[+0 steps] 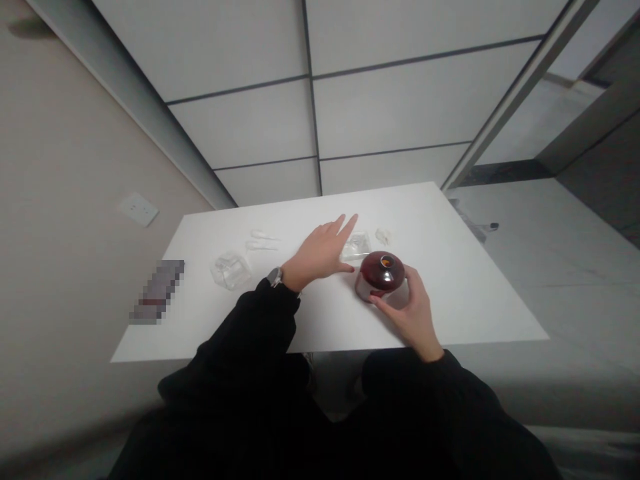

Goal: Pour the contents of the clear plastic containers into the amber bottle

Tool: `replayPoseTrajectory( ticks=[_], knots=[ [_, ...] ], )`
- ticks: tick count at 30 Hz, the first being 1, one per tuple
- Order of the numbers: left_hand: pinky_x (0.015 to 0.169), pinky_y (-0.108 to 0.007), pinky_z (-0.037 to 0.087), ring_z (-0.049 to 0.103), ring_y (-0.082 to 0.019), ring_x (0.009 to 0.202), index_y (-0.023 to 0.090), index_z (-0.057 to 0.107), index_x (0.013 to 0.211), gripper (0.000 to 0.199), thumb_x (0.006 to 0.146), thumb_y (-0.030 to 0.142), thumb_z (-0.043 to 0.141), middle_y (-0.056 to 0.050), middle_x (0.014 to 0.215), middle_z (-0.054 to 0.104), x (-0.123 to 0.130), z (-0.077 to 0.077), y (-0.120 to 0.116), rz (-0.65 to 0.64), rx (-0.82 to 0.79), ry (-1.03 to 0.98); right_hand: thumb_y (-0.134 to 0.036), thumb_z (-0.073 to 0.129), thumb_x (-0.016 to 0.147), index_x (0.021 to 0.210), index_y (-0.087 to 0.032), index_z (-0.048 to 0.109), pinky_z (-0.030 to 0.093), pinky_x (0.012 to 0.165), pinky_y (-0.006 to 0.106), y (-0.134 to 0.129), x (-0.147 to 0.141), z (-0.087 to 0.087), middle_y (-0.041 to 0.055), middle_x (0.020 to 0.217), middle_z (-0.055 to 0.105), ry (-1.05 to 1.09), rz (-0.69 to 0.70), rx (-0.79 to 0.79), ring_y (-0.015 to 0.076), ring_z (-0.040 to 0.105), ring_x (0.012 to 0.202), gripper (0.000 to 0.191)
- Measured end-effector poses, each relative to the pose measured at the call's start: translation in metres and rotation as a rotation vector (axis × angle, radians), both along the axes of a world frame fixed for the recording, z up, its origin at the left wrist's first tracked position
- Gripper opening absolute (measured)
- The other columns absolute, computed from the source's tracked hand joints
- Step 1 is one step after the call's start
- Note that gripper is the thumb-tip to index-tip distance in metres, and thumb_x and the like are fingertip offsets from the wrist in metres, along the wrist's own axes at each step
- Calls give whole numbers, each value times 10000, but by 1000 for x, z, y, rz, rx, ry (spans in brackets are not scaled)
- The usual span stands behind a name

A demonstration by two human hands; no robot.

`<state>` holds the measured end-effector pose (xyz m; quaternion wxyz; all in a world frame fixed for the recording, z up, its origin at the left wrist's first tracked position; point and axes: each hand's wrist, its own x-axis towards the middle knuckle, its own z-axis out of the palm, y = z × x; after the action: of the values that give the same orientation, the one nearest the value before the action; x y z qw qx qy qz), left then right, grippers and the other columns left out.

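Left hand: the left hand (320, 253) is laid flat on the white table (465, 293), with fingers spread wide and nothing held; a wristwatch (275, 277) is worn at the wrist
Right hand: the right hand (413, 313) is curved around a dark red lidded bowl (377, 275), and the bowl is gripped from the near side
Bowl: the bowl is placed on the table, between both hands, with the left thumb just beside it
Nearby: a clear square dish (356, 247) is set just behind the bowl, and a small clear piece (383, 235) is seen near that dish
Left of the hands: a second clear square dish (231, 270) and two small clear spoons (264, 239) are placed on the table
Table edge: a blurred-out object (157, 291) is seen at the left edge
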<state>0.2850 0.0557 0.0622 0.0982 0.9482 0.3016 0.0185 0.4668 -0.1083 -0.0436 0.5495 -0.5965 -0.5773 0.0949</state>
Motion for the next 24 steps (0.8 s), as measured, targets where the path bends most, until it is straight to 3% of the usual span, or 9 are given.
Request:
replayPoseTrajectory(
  ticks=[3, 7, 9, 12, 15, 18, 21, 24],
  knots=[
    [1346, -538, 312, 303, -380, 1668, 166, 152, 1733, 1051, 935, 436, 780, -247, 1797, 257, -56, 11, 0, 83, 45, -88, -605, 855, 843, 1375, -226, 595, 559, 1065, 581, 0, 0, 0, 145, 1332, 696, 11, 5, -12, 353, 678, 1236, 703],
    [1361, -577, 296, 377, -356, 1633, 169, 283, 1689, 895, 979, 485, 725, -213, 1745, 391, -152, 22, -13, 379, 225, -288, -606, 863, 829, 1362, -226, 609, 557, 1067, 574, -1, 1, 2, 139, 1317, 703, 33, 19, -43, 355, 682, 1227, 702],
    [1335, -636, 331, 412, -388, 1604, 181, 317, 1672, 954, 924, 538, 789, -214, 1709, 432, -196, 16, -22, 535, 292, -377, -599, 873, 823, 1355, -226, 618, 560, 1066, 565, -1, 1, 2, 135, 1312, 709, 36, 27, -54, 353, 686, 1223, 698],
    [1262, -679, 424, 536, -410, 1503, 226, 317, 1674, 1036, 854, 586, 838, -221, 1699, 425, -241, -9, -34, 720, 240, -474, -611, 884, 809, 1349, -226, 632, 564, 1068, 566, -1, 1, 1, 135, 1309, 721, 41, 37, -67, 355, 693, 1223, 710],
    [1256, -660, 436, 550, -423, 1491, 196, 290, 1686, 1167, 767, 611, 878, -261, 1716, 376, -260, -41, -39, 842, 106, -545, -645, 883, 793, 1350, -226, 643, 561, 1079, 583, -1, 2, -1, 140, 1320, 727, 47, 42, -85, 365, 695, 1235, 738],
    [1256, -646, 437, 522, -431, 1521, 174, 225, 1703, 1254, 721, 569, 898, -285, 1712, 381, -262, -64, -37, 918, -19, -640, -654, 886, 783, 1340, -222, 654, 558, 1088, 579, -1, 3, -3, 140, 1324, 733, 48, 58, -111, 366, 696, 1240, 743],
    [1238, -640, 456, 579, -402, 1479, 194, 221, 1700, 1199, 750, 513, 880, -252, 1604, 542, -260, -74, -31, 930, -116, -709, -655, 902, 757, 1309, -215, 669, 562, 1080, 572, 0, 4, -5, 141, 1306, 746, 56, 76, -143, 367, 705, 1221, 743],
    [1228, -625, 469, 633, -390, 1422, 200, 326, 1655, 1100, 751, 489, 883, -223, 1521, 626, -258, -74, -28, 924, -136, -720, -661, 914, 728, 1276, -211, 685, 568, 1064, 571, 0, 5, -6, 140, 1267, 762, 68, 85, -176, 370, 716, 1190, 745]
  ],
)
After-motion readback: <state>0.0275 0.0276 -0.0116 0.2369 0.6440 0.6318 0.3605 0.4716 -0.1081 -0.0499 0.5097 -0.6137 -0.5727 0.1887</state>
